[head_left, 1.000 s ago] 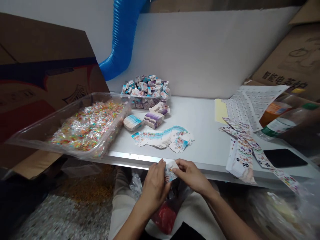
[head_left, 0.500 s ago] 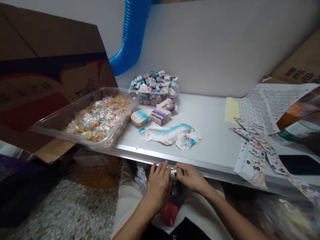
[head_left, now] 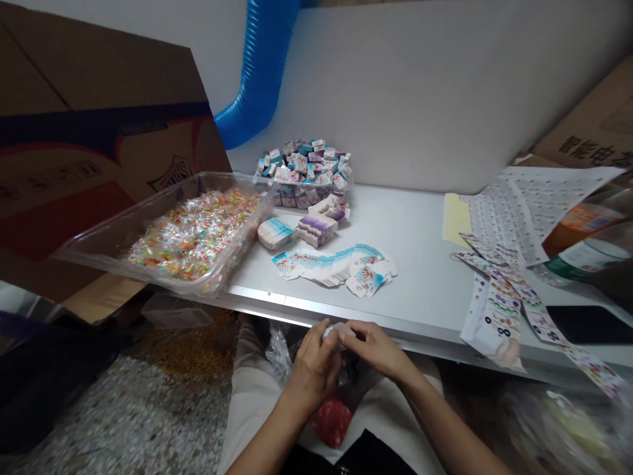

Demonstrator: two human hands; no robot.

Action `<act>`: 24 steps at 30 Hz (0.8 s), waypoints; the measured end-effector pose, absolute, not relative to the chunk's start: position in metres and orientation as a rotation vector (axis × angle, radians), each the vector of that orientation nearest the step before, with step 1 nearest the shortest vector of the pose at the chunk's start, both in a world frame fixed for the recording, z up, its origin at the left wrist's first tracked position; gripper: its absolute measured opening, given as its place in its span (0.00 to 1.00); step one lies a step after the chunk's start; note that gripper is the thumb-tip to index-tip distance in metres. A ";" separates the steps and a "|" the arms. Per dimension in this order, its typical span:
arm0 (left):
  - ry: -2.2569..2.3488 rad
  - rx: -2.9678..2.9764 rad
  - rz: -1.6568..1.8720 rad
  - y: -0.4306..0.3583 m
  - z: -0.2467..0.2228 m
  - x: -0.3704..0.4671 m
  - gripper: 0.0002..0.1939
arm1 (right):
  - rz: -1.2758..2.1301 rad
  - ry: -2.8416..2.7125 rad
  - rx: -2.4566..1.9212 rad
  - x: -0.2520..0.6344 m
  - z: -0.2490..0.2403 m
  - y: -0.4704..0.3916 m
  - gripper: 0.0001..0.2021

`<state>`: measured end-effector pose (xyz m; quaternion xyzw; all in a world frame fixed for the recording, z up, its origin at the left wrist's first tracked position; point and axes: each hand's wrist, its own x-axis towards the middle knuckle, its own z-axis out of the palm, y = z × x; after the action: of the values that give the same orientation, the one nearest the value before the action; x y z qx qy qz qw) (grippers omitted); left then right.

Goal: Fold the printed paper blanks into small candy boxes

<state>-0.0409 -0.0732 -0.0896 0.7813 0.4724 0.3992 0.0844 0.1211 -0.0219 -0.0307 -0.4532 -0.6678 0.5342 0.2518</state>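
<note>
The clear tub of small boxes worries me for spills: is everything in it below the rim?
No, the small boxes are heaped above the rim of the clear tub.

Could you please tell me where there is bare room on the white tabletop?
The widest free patch of tabletop lies between the fanned cartons and the yellow sheet, reaching back to the wall. A narrow strip lies in front of the cartons. Crowded: left, with the clear tray and heaped boxes; right, with printed strips and bottles.
</note>
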 end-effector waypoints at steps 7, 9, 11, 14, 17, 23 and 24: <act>1.427 2.046 1.334 -0.068 -0.086 -0.036 0.23 | 1.716 -1.113 -1.024 0.106 -0.044 -0.049 0.15; 1.425 2.079 1.350 -0.070 -0.086 -0.034 0.22 | 1.722 -0.993 -1.043 0.098 -0.046 -0.055 0.15; 1.424 2.124 1.327 -0.071 -0.086 -0.034 0.22 | 1.557 -1.073 -1.136 0.092 -0.046 -0.059 0.14; 1.433 2.153 1.282 -0.072 -0.084 -0.035 0.23 | 1.181 -1.400 -1.222 0.089 -0.043 -0.063 0.15; 1.442 2.147 1.287 -0.073 -0.082 -0.035 0.25 | 1.060 -1.559 -1.230 0.090 -0.042 -0.064 0.17; 1.471 2.101 1.246 -0.077 -0.087 -0.037 0.26 | 0.999 -1.673 -1.372 0.094 -0.038 -0.061 0.16; 1.455 2.125 1.228 -0.077 -0.088 -0.038 0.26 | 0.913 -1.755 -1.369 0.095 -0.037 -0.060 0.16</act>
<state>-0.0379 -0.0765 -0.0876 0.7370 0.5048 0.4259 0.1438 0.0952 -0.0603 -0.0373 -0.5310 -0.6805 0.3543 0.3597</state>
